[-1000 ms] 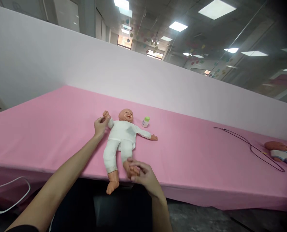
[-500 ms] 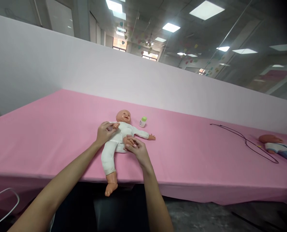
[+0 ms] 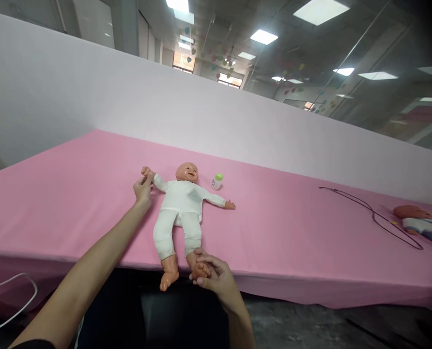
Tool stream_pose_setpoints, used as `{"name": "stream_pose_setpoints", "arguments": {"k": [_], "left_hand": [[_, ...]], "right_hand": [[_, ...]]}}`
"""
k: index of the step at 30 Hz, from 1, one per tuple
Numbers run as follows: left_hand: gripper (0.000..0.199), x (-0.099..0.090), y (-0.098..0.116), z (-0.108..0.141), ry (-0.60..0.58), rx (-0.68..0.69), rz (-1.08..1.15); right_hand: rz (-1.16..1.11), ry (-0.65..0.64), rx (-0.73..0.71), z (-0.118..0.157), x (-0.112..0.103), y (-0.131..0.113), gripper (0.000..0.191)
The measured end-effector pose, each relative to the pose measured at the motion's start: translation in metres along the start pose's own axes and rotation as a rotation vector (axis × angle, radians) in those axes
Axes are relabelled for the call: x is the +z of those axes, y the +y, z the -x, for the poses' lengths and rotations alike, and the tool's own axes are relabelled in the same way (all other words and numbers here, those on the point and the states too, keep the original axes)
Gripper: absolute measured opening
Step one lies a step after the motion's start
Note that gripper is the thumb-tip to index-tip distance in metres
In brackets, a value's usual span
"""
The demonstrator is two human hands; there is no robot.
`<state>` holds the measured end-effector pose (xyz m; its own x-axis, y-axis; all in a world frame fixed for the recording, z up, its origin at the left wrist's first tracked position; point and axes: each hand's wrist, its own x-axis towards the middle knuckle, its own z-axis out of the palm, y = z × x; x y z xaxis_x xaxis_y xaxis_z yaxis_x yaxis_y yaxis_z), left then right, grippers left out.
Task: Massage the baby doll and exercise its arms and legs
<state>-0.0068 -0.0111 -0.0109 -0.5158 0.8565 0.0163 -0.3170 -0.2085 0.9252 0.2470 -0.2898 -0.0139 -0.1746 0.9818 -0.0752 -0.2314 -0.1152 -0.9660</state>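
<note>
A baby doll (image 3: 181, 196) in a white cloth suit lies on its back on a pink-covered table (image 3: 285, 228), head toward the wall and feet over the front edge. My left hand (image 3: 143, 189) is closed around the doll's arm on the left, just below its small hand, and the arm is stretched outward. Near the table's edge, my right hand (image 3: 216, 275) grips the doll's foot on the right, with fingers behind and thumb in front. The doll's other arm and other leg lie free of my hands. Beside its head stands a small white bottle (image 3: 217, 182) with a green cap.
Farther right on the cloth is a thin black cable (image 3: 368, 207) in a loop. A second doll (image 3: 414, 218) in white and blue lies at the far right. A white wall (image 3: 208, 123) rises behind the table; a white cord (image 3: 27, 291) hangs at lower left.
My left hand has drawn the doll's arm from its chest out to the left. My right hand has brought the raised leg down and straight toward the table's front edge.
</note>
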Motion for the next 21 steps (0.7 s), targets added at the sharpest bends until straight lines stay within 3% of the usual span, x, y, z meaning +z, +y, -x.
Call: {"name": "stream_pose_setpoints", "arguments": {"k": [2, 5, 10, 13, 15, 17, 21], "left_hand": [[0.035, -0.003, 0.002, -0.004, 0.078, -0.026, 0.068], [0.034, -0.001, 0.006, 0.003, 0.040, 0.154, 0.001], [0.029, 0.005, 0.007, 0.033, -0.263, 0.542, -0.369], [0.024, 0.003, 0.002, 0.041, -0.497, 0.682, -0.569], [0.023, 0.001, -0.001, 0.042, -0.575, 0.723, -0.655], [0.024, 0.001, -0.003, 0.040, -0.576, 0.707, -0.676], [0.029, 0.003, -0.004, 0.033, -0.468, 0.573, -0.518]], "right_hand": [[-0.007, 0.059, -0.003, 0.006, 0.002, 0.012, 0.045], [0.021, 0.102, -0.064, -0.004, 0.012, 0.000, 0.045], [0.114, 0.117, -0.221, -0.058, 0.026, -0.053, 0.043], [0.127, 0.116, -0.256, -0.103, 0.029, -0.055, 0.046], [0.091, 0.126, -0.241, -0.125, 0.030, -0.047, 0.049], [0.065, 0.142, -0.236, -0.131, 0.031, -0.042, 0.050], [0.114, 0.104, -0.255, -0.091, 0.029, -0.043, 0.044]]}}
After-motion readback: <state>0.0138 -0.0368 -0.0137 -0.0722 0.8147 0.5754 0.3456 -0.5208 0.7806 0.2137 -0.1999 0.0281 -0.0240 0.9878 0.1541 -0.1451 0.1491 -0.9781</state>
